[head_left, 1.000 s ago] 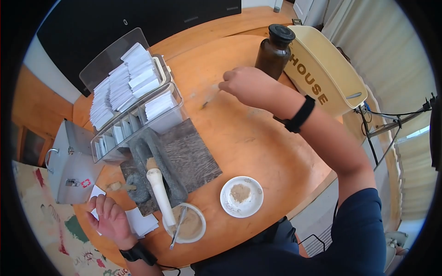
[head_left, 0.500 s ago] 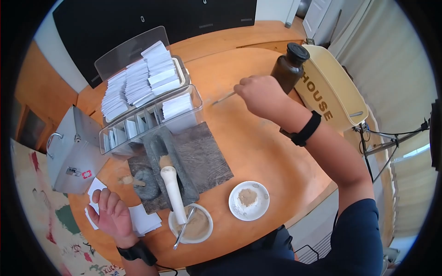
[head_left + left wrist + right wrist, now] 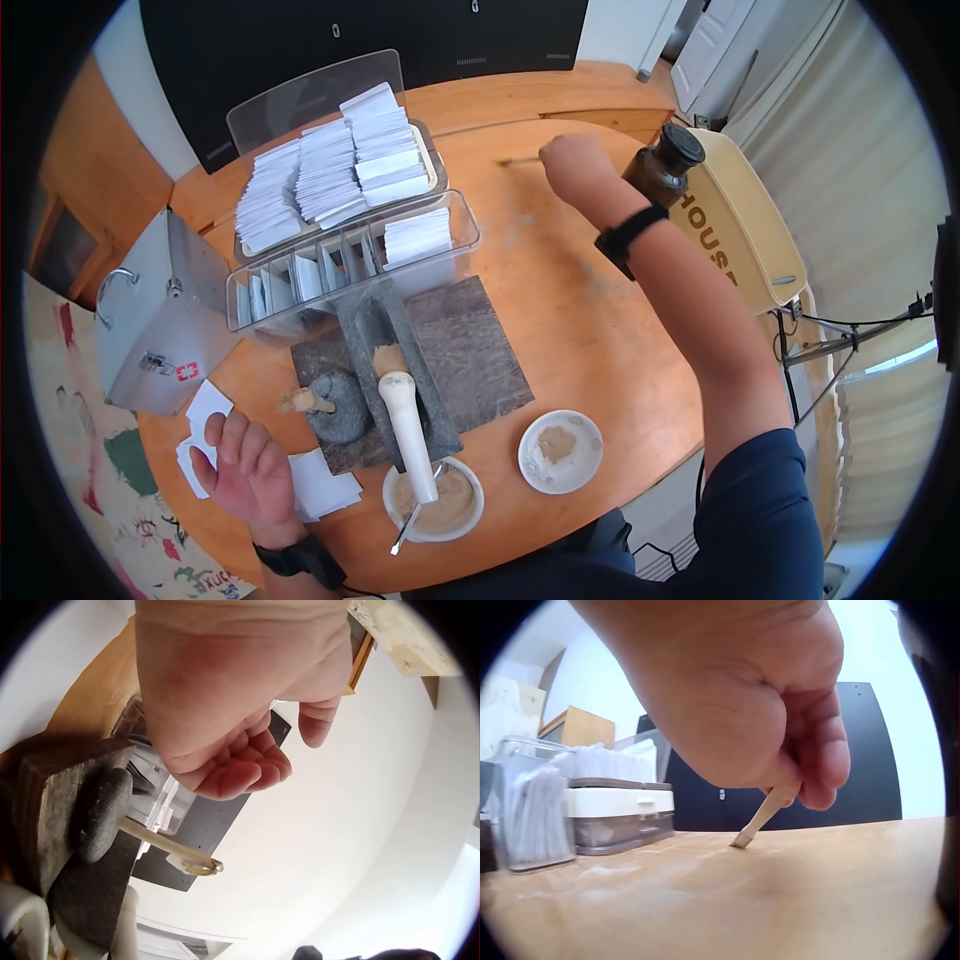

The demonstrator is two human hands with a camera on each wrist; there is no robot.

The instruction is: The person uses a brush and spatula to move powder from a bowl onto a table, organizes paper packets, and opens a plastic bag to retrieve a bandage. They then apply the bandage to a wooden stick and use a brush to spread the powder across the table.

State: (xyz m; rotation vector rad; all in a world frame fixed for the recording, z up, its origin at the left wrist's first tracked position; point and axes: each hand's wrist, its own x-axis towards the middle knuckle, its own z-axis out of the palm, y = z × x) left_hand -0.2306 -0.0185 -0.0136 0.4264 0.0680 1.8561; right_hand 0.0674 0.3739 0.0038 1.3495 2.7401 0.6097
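Note:
In the head view the right hand (image 3: 580,172) reaches to the far part of the wooden table (image 3: 560,260), left of a dark bottle (image 3: 660,170). The right wrist view shows that hand (image 3: 757,712) pinching a thin pale brush (image 3: 762,817), its dark tip down at the tabletop among whitish streaks. The left hand (image 3: 248,470) hovers palm up with loosely curled fingers, holding nothing, over white papers (image 3: 322,484). Right of it are a stone mortar (image 3: 340,408), a stone trough with a white pestle (image 3: 405,430), and a bowl of tan powder (image 3: 462,500).
Two boxes of paper packets, one a clear bin (image 3: 300,318), stand at the back left, beside a metal case (image 3: 165,310). A small dish (image 3: 575,475) with powder lies near the front edge. A cream bin (image 3: 740,210) stands behind the bottle.
The head view has shifted, so the table things appear lower and further right. The right hand, still pinching the brush, has moved farther away over the table. The left hand stays loosely raised.

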